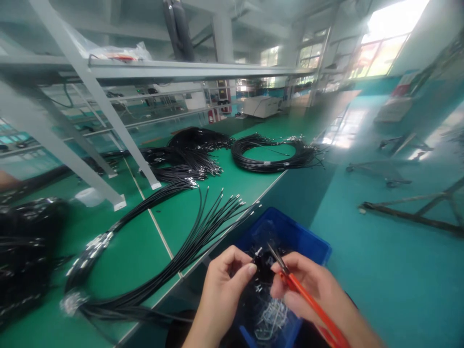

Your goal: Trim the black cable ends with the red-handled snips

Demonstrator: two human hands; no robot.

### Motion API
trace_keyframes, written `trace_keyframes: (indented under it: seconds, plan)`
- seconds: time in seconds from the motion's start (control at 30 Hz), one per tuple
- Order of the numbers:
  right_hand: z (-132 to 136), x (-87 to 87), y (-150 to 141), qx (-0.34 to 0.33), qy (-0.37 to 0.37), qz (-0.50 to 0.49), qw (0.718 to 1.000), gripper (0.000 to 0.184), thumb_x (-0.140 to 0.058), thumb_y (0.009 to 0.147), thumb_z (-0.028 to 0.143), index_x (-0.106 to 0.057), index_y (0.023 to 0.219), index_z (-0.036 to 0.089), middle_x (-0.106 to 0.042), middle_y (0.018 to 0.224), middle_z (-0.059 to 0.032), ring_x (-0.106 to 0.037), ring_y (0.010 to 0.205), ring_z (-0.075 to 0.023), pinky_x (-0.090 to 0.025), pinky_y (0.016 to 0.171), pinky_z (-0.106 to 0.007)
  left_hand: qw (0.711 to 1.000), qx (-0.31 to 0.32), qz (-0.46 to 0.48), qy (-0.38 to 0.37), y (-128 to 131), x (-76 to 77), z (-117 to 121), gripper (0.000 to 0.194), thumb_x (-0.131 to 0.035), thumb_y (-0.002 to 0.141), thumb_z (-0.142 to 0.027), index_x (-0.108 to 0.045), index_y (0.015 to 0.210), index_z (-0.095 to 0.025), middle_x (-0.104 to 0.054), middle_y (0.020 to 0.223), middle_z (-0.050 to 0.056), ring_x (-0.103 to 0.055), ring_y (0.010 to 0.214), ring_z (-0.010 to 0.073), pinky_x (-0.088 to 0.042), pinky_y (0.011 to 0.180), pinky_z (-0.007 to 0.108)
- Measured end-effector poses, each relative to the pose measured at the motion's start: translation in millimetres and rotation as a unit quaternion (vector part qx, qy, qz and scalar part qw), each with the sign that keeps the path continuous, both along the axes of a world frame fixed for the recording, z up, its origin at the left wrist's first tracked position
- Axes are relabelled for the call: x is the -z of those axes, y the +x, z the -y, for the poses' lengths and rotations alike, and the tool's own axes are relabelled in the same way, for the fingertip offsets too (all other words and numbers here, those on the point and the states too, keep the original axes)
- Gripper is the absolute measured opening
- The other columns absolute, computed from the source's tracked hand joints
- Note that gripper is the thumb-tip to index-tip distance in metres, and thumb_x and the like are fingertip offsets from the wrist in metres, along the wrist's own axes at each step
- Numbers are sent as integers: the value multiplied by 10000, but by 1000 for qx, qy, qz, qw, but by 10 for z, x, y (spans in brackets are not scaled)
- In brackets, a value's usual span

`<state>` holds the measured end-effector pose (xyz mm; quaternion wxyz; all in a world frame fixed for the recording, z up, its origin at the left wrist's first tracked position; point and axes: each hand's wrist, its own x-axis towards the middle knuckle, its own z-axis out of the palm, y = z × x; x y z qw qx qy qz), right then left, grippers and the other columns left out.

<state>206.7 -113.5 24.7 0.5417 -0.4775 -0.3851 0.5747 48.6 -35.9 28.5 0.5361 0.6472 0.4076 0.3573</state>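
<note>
My left hand (228, 285) is closed, thumb and forefinger pinching what looks like the end of a black cable (255, 258) with a pale tip; most of it is hidden by the fingers. In my right hand (315, 285) is a pair of orange-handled scissors (302, 292), whose dark, narrow blades point up and left toward the pinched cable end, apart from it. Both hands are over a blue bin (311, 237). Inside the bin lie white and clear scraps (271, 316) and dark bits. Left of my hands, a bundle of black cables (184, 251) with pale tips reaches over the bench edge.
The green bench (170, 217) holds a coiled cable bundle (261, 166) and more black cables (195, 140) farther back. White shelf posts (119, 130) rise at left. A blurred black heap (29, 256) sits at far left. A wheeled metal frame (413, 215) stands on the floor at right.
</note>
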Motion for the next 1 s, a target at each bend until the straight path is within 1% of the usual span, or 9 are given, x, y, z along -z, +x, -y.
trace_keyframes:
  seconds: [0.2, 0.33, 0.4, 0.47, 0.53, 0.63, 0.73, 0.87, 1.0]
  plan:
    - [-10, 250, 67, -90, -33, -136, 986, 407, -759, 612, 397, -582, 889, 157, -668, 620, -36, -381, 370, -34, -224, 378, -178, 998, 18, 41, -39, -33, -41, -38, 147, -651, 753, -269, -592, 675, -159, -523, 612, -34, -433, 582, 106, -342, 553, 197]
    - [-33, 293, 22, 38, -33, -109, 993, 400, -795, 599, 364, -578, 888, 193, -617, 598, 10, -437, 412, -64, -280, 405, -190, 999, 44, 7, -31, 33, 35, 41, 101, -613, 765, -233, -600, 686, -173, -541, 586, -37, -469, 556, 113, -351, 535, 204]
    - [-25, 289, 31, 114, -38, -91, 989, 401, -809, 595, 333, -584, 902, 208, -611, 610, 15, -452, 428, -75, -297, 408, -197, 993, 73, -92, 27, 69, 90, 98, 64, -609, 746, -178, -624, 687, -198, -583, 591, -36, -527, 571, 130, -374, 537, 211]
    - [-3, 296, 70, 155, -44, -85, 983, 389, -801, 621, 303, -588, 936, 223, -632, 665, 2, -435, 426, -68, -308, 402, -203, 958, 96, -231, 137, 66, 131, 103, 84, -642, 717, -174, -667, 702, -253, -643, 651, -44, -582, 610, 145, -400, 561, 216]
    - [28, 316, 124, 160, -46, -98, 981, 356, -782, 656, 284, -589, 952, 243, -633, 685, 6, -419, 427, -65, -337, 410, -208, 918, 36, -333, 211, -5, 151, 27, 99, -643, 726, -193, -675, 747, -284, -664, 732, -33, -606, 687, 169, -419, 611, 235]
    - [81, 337, 176, 142, -49, -132, 980, 318, -736, 712, 294, -583, 989, 270, -597, 681, 21, -444, 486, -91, -413, 470, -218, 881, -99, -401, 231, -207, 168, -187, 147, -545, 777, -124, -636, 838, -222, -623, 861, 58, -569, 859, 244, -402, 723, 324]
    - [114, 303, 169, 160, -60, -133, 976, 298, -704, 748, 290, -577, 1017, 288, -565, 690, 28, -457, 549, -109, -443, 512, -204, 854, -153, -437, 238, -399, 210, -374, 137, -558, 742, -87, -600, 796, -206, -588, 852, 64, -531, 911, 266, -370, 777, 358]
    - [104, 205, 156, 225, -25, -128, 965, 301, -719, 730, 275, -582, 999, 274, -582, 714, 27, -452, 550, -91, -435, 523, -173, 854, -157, -442, 225, -525, 227, -471, 100, -535, 778, -138, -549, 719, -218, -577, 724, 23, -561, 796, 233, -376, 706, 322]
    - [47, 164, 136, 292, 18, -145, 945, 319, -748, 680, 278, -593, 956, 238, -566, 649, 32, -446, 484, -80, -392, 444, -183, 885, -122, -402, 200, -431, 70, -447, 113, -513, 797, -155, -528, 868, -242, -621, 715, -24, -594, 659, 170, -396, 608, 258]
